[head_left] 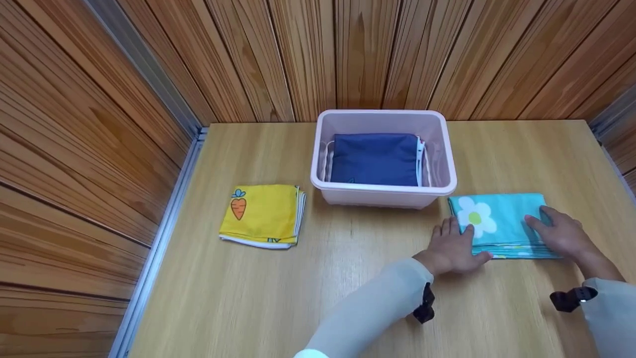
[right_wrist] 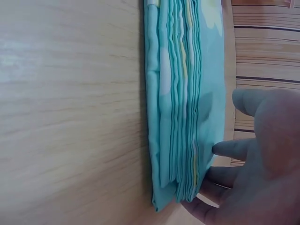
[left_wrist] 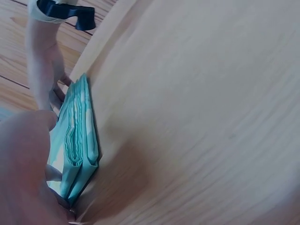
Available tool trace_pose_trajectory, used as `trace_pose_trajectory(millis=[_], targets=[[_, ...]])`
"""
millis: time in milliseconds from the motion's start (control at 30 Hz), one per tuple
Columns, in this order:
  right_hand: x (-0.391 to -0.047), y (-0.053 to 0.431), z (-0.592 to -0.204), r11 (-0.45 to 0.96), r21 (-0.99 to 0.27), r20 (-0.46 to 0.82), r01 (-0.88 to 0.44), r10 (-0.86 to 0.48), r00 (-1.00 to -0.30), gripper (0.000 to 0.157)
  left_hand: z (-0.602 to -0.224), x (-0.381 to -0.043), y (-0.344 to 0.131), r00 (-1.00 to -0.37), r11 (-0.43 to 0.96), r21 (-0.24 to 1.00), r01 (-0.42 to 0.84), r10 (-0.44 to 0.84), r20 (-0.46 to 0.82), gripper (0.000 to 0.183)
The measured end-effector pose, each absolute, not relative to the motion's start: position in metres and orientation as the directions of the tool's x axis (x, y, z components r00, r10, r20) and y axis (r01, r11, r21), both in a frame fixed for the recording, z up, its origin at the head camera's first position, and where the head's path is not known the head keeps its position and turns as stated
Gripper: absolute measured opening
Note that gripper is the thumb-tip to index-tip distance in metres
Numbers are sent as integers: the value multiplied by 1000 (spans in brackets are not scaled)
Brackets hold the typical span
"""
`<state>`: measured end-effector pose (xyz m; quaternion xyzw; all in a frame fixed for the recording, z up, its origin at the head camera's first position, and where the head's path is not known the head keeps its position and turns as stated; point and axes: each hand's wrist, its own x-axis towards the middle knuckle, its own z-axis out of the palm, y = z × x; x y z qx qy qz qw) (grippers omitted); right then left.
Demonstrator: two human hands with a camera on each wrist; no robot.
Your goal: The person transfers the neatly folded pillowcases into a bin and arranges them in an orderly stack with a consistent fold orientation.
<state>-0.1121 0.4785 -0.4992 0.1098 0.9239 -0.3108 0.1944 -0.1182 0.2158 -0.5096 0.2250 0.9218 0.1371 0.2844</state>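
A folded turquoise cloth (head_left: 512, 233) with a white flower print lies flat on the wooden table at the right. My left hand (head_left: 454, 248) rests at its left edge, fingers extended and thumb near the front corner. At the opposite edge is my right hand (head_left: 566, 236), its fingers loosely bent along the side and the thumb over the top. Stacked folds of the cloth (right_wrist: 183, 103) show side-on in the right wrist view. In the left wrist view, the left hand (left_wrist: 23, 164) partly hides the cloth (left_wrist: 79, 136).
A pale pink plastic bin (head_left: 385, 196) stands at the back middle, with a folded navy cloth (head_left: 375, 159) inside. Left of it lies a folded yellow cloth (head_left: 263, 211) with a carrot print. Wood-panelled walls (head_left: 362, 59) border the table (head_left: 248, 308).
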Motion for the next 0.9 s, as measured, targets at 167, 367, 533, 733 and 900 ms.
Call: trace_pose_trajectory(millis=[167,367,533,733,900], targets=[[-112,479,-500,759,-549,-410,351,121,-904,94,-506,-120,216,-749,828,536,167,460,-477,81],[-115,480,-498,697,-582,-426,418,177,-887,98,-503,-121,218,-770,712,700,-60,414,-486,83],[-113,481,-496,657,-609,-430,444,198,-881,98,-502,-121,221,-802,613,767,-187,355,-480,77],[-112,482,-495,636,-643,-408,426,185,-894,91,-503,-125,219,-836,462,842,-279,314,-450,64],[-113,481,-495,595,-654,-434,467,211,-876,91,-506,-130,218,-851,429,851,-304,279,-445,61]])
